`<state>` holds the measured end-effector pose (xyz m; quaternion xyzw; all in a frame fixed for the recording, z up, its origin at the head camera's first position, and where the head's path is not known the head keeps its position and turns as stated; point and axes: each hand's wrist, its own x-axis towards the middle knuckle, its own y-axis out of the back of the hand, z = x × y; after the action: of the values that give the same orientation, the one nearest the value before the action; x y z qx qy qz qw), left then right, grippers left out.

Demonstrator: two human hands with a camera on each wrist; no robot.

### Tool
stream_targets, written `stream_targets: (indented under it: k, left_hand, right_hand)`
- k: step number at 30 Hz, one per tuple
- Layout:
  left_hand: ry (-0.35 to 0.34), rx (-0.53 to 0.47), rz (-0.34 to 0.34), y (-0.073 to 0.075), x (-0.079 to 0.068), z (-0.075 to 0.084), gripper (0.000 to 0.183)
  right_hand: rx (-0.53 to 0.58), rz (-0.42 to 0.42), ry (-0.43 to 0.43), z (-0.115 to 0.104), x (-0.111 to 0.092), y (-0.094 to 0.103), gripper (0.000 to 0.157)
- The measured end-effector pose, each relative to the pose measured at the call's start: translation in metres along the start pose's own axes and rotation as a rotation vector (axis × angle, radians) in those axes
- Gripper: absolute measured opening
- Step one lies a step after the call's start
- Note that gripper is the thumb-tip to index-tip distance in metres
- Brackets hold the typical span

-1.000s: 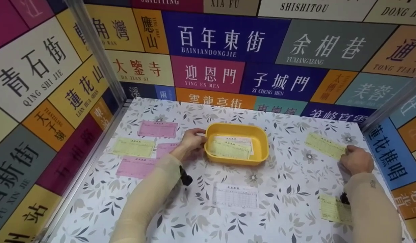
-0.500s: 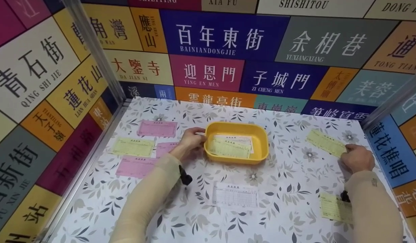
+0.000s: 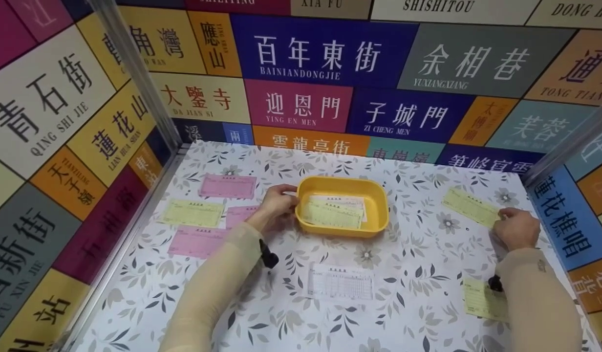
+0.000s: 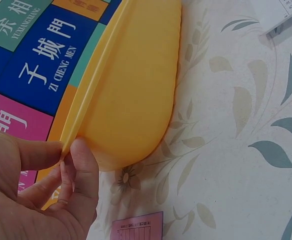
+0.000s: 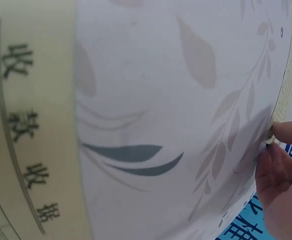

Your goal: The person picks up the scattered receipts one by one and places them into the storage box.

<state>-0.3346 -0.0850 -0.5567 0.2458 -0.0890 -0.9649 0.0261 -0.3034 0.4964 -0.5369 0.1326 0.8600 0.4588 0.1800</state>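
Observation:
My left hand pinches the left rim of a yellow plastic tub between thumb and fingers; the left wrist view shows the tub's outer wall tilting up from that grip. Inside the tub lie a yellow receipt slip and a paler one partly under it. At the right, the right hand pinches the near right corner of another yellow receipt slip. In the right wrist view, thumb and fingertips meet at that slip's edge, just over the tablecloth.
Pink receipt slips and a yellow slip lie at the left. A white slip lies in front of the tub, and a yellow slip is partly hidden by the right sleeve. Sign-covered walls enclose the flowered tablecloth.
Hardly anything differs. The right hand keeps its pinch on the slip's corner and shifts very slightly, while the left hand and the tub stay put.

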Motion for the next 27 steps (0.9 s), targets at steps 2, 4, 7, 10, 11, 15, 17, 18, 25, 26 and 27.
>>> stream_targets:
  k: [2, 4, 7, 10, 11, 15, 17, 18, 25, 26, 27]
  left_hand:
    - [0.024, 0.001, 0.005, -0.002, 0.0, 0.001, 0.047]
    - [0.036, -0.003, 0.003, -0.003, -0.001, 0.001, 0.047]
    - [0.04, -0.012, -0.012, -0.003, -0.001, 0.001, 0.048]
    - [0.03, -0.016, -0.019, -0.002, -0.001, 0.0, 0.049]
    - [0.025, -0.015, -0.02, -0.001, -0.001, 0.0, 0.049]
    - [0.004, -0.01, -0.017, 0.0, 0.0, -0.001, 0.047]
    - [-0.002, -0.009, -0.02, 0.0, 0.0, -0.001, 0.046]
    - [-0.014, -0.013, -0.027, 0.0, 0.001, -0.002, 0.045]
    - [-0.029, -0.057, -0.071, 0.003, 0.0, -0.002, 0.052]
    - [-0.015, -0.058, -0.068, 0.003, 0.0, -0.002, 0.052]
    - [-0.004, -0.057, -0.066, 0.003, 0.0, -0.001, 0.052]
  right_hand:
    - [-0.037, -0.009, -0.008, 0.001, 0.001, 0.0, 0.067]
    - [-0.075, -0.028, -0.015, 0.003, 0.001, 0.001, 0.07]
    - [-0.124, -0.052, -0.003, 0.004, -0.003, 0.004, 0.071]
    - [-0.124, -0.063, -0.001, 0.004, -0.008, 0.005, 0.066]
    - [-0.119, -0.06, -0.002, 0.003, -0.009, 0.005, 0.064]
    - [-0.116, -0.034, 0.001, 0.001, -0.012, 0.003, 0.059]
    - [-0.118, -0.028, 0.007, 0.001, -0.012, 0.003, 0.058]
    - [-0.114, -0.023, 0.024, 0.002, -0.012, 0.003, 0.058]
    - [-0.152, -0.005, 0.135, 0.031, 0.013, -0.012, 0.061]
    - [-0.168, -0.01, 0.14, 0.037, 0.02, -0.016, 0.061]
    - [-0.172, -0.021, 0.134, 0.041, 0.026, -0.018, 0.063]
